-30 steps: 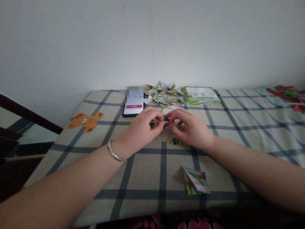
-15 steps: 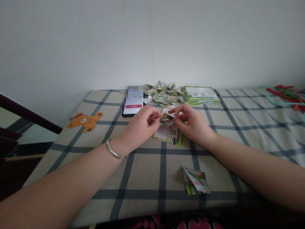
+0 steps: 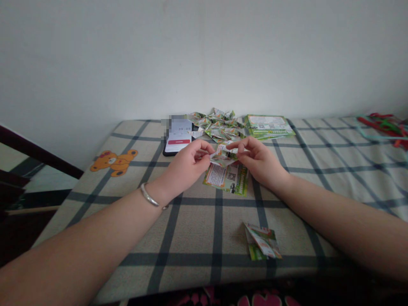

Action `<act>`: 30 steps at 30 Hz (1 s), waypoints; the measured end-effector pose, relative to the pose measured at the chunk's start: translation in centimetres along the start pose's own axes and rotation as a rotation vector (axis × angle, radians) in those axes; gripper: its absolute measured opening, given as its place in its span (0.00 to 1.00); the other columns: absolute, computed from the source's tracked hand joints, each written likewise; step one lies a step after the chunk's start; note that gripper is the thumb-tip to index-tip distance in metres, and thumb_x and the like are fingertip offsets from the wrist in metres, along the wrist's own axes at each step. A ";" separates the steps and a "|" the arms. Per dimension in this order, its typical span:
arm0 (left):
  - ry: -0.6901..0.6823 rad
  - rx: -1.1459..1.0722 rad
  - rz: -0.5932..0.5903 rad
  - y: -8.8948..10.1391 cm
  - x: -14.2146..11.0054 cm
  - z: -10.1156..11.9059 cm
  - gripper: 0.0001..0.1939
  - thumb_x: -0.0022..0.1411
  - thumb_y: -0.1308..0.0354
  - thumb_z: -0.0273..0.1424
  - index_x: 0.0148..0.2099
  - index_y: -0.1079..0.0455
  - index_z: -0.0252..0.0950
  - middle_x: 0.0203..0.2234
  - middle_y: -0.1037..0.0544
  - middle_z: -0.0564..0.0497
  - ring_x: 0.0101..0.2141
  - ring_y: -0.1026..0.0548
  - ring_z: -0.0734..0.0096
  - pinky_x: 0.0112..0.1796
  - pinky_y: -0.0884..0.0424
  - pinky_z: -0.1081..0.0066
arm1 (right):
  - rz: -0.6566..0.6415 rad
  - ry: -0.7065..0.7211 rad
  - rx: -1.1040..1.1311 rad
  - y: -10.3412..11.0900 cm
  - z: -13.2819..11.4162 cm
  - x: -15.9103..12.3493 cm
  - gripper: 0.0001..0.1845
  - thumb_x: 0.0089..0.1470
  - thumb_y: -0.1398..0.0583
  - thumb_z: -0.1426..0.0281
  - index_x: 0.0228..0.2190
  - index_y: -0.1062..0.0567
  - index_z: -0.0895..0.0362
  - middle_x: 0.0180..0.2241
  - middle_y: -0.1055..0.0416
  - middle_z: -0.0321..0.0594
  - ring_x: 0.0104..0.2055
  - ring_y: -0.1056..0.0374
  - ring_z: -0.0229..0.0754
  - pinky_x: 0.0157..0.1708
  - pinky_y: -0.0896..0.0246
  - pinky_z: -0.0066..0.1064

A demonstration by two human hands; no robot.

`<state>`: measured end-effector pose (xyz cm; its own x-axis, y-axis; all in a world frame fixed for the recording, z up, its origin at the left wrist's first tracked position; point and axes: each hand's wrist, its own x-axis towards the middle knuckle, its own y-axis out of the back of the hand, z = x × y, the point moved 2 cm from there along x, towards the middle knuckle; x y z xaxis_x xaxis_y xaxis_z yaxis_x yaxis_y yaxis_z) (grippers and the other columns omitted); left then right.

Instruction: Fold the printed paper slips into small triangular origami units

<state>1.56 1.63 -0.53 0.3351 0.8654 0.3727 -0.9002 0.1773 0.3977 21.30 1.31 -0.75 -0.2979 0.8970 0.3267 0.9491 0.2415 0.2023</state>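
Observation:
My left hand [image 3: 188, 165] and my right hand [image 3: 259, 161] meet above the checked tablecloth [image 3: 191, 229], both pinching a small folded paper piece [image 3: 223, 155] printed in green and white. Fingers of both hands are closed on its ends. A silver bangle [image 3: 149, 199] sits on my left wrist. Flat under the hands lies a green leaflet [image 3: 228, 178]. A partly folded leaflet [image 3: 263, 244] lies nearer to me.
A phone [image 3: 178, 138] with a lit screen lies behind my left hand. Beside it are a heap of several folded paper pieces [image 3: 219, 125] and a stack of flat leaflets [image 3: 269, 126]. Red and green cords [image 3: 384, 125] lie far right. A bear print [image 3: 113, 161] marks the cloth at left.
Both hands have lifted slightly away from me with the folded piece, uncovering more of the flat leaflet beneath. The piece now looks more compact between the fingertips.

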 end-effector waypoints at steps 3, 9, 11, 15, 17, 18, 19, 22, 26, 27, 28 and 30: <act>0.008 -0.017 -0.007 0.0 0.0 -0.1 0.05 0.60 0.47 0.26 0.40 0.34 0.36 0.32 0.25 0.52 0.33 0.25 0.74 0.35 0.27 0.71 | 0.001 0.002 -0.013 0.2 0.3 0.1 0.07 0.57 0.45 0.72 0.28 0.38 0.53 0.45 0.24 0.40 0.44 0.27 0.38 0.37 0.29 0.31; 0.050 -0.048 -0.016 -0.1 0.1 -0.2 0.05 0.60 0.47 0.27 0.40 0.34 0.35 0.32 0.25 0.53 0.31 0.25 0.75 0.33 0.28 0.72 | 0.029 -0.030 0.013 0.1 0.6 0.1 0.04 0.56 0.45 0.73 0.29 0.35 0.53 0.44 0.24 0.39 0.45 0.28 0.39 0.33 0.31 0.30; 0.047 -0.054 -0.019 -0.1 0.1 -0.2 0.05 0.60 0.47 0.27 0.40 0.34 0.35 0.33 0.26 0.53 0.31 0.25 0.75 0.34 0.28 0.72 | 0.029 0.042 -0.045 0.1 0.5 0.1 0.06 0.56 0.47 0.75 0.30 0.35 0.53 0.43 0.24 0.39 0.45 0.28 0.39 0.37 0.31 0.32; 0.064 -0.015 -0.051 -0.1 -0.1 -0.2 0.06 0.62 0.47 0.30 0.42 0.35 0.36 0.32 0.26 0.52 0.29 0.26 0.74 0.29 0.29 0.72 | 0.014 0.240 -0.262 0.3 -0.2 -0.2 0.11 0.54 0.49 0.81 0.31 0.33 0.53 0.42 0.25 0.38 0.47 0.30 0.38 0.48 0.35 0.37; 0.082 -0.007 -0.068 -0.1 -0.1 -0.1 0.07 0.62 0.46 0.31 0.42 0.35 0.37 0.31 0.26 0.52 0.28 0.26 0.73 0.28 0.29 0.73 | 0.010 0.270 -0.382 0.3 -0.7 -0.4 0.12 0.53 0.49 0.81 0.33 0.32 0.54 0.42 0.25 0.39 0.46 0.30 0.40 0.45 0.34 0.35; 0.086 -0.013 -0.073 -0.2 -0.2 -0.1 0.07 0.62 0.46 0.31 0.42 0.35 0.36 0.31 0.26 0.52 0.28 0.25 0.73 0.27 0.29 0.73 | 0.008 0.264 -0.451 0.3 -0.9 -0.5 0.12 0.53 0.48 0.81 0.34 0.31 0.54 0.42 0.25 0.40 0.46 0.29 0.41 0.43 0.34 0.35; 0.087 -0.023 -0.077 -0.2 -0.2 0.0 0.07 0.61 0.46 0.31 0.42 0.35 0.36 0.31 0.26 0.52 0.28 0.25 0.73 0.27 0.29 0.73 | 0.000 0.255 -0.533 0.3 -1.2 -0.5 0.12 0.53 0.48 0.81 0.35 0.30 0.54 0.42 0.25 0.41 0.45 0.29 0.42 0.41 0.33 0.34; 0.075 -0.055 -0.086 -0.4 -0.3 0.4 0.07 0.61 0.45 0.30 0.43 0.36 0.36 0.33 0.27 0.53 0.30 0.24 0.75 0.29 0.29 0.75 | -0.059 0.270 -0.780 0.0 -1.7 -0.8 0.10 0.56 0.45 0.77 0.38 0.28 0.55 0.44 0.25 0.42 0.45 0.28 0.44 0.44 0.33 0.36; 0.057 -0.084 -0.111 -0.6 -0.5 0.6 0.09 0.60 0.44 0.29 0.43 0.36 0.36 0.39 0.26 0.51 0.35 0.23 0.74 0.33 0.27 0.75 | -0.071 0.408 -0.998 -0.3 -2.1 -0.9 0.07 0.57 0.41 0.71 0.38 0.25 0.56 0.50 0.26 0.44 0.50 0.31 0.48 0.49 0.35 0.40; 0.052 -0.088 -0.120 -0.6 -0.5 0.7 0.09 0.60 0.44 0.28 0.44 0.36 0.36 0.40 0.26 0.50 0.36 0.23 0.73 0.33 0.26 0.74 | -0.069 0.434 -1.035 -0.3 -2.1 -0.9 0.07 0.57 0.41 0.70 0.38 0.25 0.56 0.50 0.26 0.45 0.50 0.31 0.49 0.49 0.36 0.41; 0.047 -0.088 -0.129 -0.7 -0.6 0.7 0.09 0.60 0.44 0.28 0.44 0.36 0.36 0.41 0.26 0.50 0.37 0.23 0.73 0.34 0.26 0.74 | -0.069 0.453 -1.065 -0.3 -2.1 -0.9 0.07 0.57 0.41 0.70 0.38 0.24 0.57 0.49 0.26 0.44 0.49 0.32 0.49 0.49 0.36 0.41; 0.037 -0.080 -0.141 -0.8 -0.6 0.8 0.09 0.60 0.44 0.28 0.44 0.36 0.36 0.42 0.26 0.49 0.37 0.23 0.73 0.36 0.25 0.74 | -0.076 0.465 -1.106 -0.4 -2.3 -1.0 0.07 0.57 0.40 0.70 0.38 0.24 0.57 0.48 0.26 0.44 0.47 0.32 0.48 0.47 0.36 0.40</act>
<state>2.27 0.55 -0.37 0.4508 0.8454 0.2864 -0.8646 0.3339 0.3754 20.96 -0.49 0.97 -0.5739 0.6199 0.5351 0.3931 -0.3647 0.8441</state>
